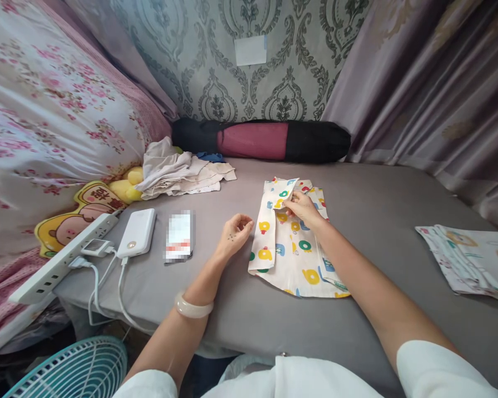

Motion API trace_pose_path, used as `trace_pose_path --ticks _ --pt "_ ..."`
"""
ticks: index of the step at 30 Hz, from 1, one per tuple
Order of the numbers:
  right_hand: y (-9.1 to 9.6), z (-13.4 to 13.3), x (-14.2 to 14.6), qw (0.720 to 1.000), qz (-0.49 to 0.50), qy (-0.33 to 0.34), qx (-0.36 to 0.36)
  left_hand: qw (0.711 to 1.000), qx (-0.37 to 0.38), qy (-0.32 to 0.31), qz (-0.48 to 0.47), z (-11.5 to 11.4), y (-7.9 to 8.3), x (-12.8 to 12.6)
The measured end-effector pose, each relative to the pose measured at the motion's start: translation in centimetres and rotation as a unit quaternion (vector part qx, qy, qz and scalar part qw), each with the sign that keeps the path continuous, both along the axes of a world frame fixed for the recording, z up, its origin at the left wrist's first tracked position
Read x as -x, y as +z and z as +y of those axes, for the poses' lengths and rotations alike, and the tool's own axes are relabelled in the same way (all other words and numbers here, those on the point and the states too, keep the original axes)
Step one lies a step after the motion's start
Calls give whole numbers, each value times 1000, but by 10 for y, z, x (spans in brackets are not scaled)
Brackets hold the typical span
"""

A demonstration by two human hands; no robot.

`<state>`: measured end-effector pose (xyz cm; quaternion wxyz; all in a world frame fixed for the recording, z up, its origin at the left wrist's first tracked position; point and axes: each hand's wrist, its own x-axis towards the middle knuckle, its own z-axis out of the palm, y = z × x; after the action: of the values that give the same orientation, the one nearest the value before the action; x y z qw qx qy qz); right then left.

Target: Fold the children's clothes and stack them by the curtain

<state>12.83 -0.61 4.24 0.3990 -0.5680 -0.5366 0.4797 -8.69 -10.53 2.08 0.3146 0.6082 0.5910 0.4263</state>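
A small white shirt point(290, 271) with yellow, green, blue and red prints lies on the grey-covered surface point(373, 232) in front of me. Its left side is folded inward in a long strip, and its curved hem faces me. My right hand point(304, 209) pinches a folded flap near the shirt's far end, lifting it slightly. Just left of the shirt is my left hand point(235, 235), its fingers loosely curled with a gap at the thumb and nothing in them. A pale bangle point(194, 307) circles my left wrist.
At left are a phone point(178, 236), a white power bank point(138, 235) with cables and a power strip point(66, 257). Crumpled cloths point(182, 168) lie farther back. A black-and-red roll point(253, 139) lines the wall. Folded fabric point(473, 260) is at right, a fan point(74, 370) lower left.
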Motion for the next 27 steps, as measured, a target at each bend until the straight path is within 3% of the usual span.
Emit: trace_pose_path --ticks 7,10,12,15,17,21,23,27 --pt "-9 -2 -7 998 -43 7 42 996 -23 -24 78 -8 5 -8" --pt "-7 -1 -12 988 -139 1 69 993 -37 -53 101 -11 6 -13" --pt "-2 -2 -15 962 -267 -21 51 989 -47 -72 123 -12 6 -15" --pt "6 -5 -12 897 -437 -42 -50 982 -70 -101 146 -12 4 -19" --pt "10 -6 -2 871 -479 -7 -112 977 -86 -120 156 -12 0 -21" --pt "3 -1 30 842 -487 149 -178 960 -103 -164 204 -13 -7 -22" --pt "-5 5 45 831 -490 193 -178 947 -100 -194 238 -14 -9 -21" --pt "-21 23 62 828 -500 209 -143 930 -68 -248 263 -16 -8 -20"
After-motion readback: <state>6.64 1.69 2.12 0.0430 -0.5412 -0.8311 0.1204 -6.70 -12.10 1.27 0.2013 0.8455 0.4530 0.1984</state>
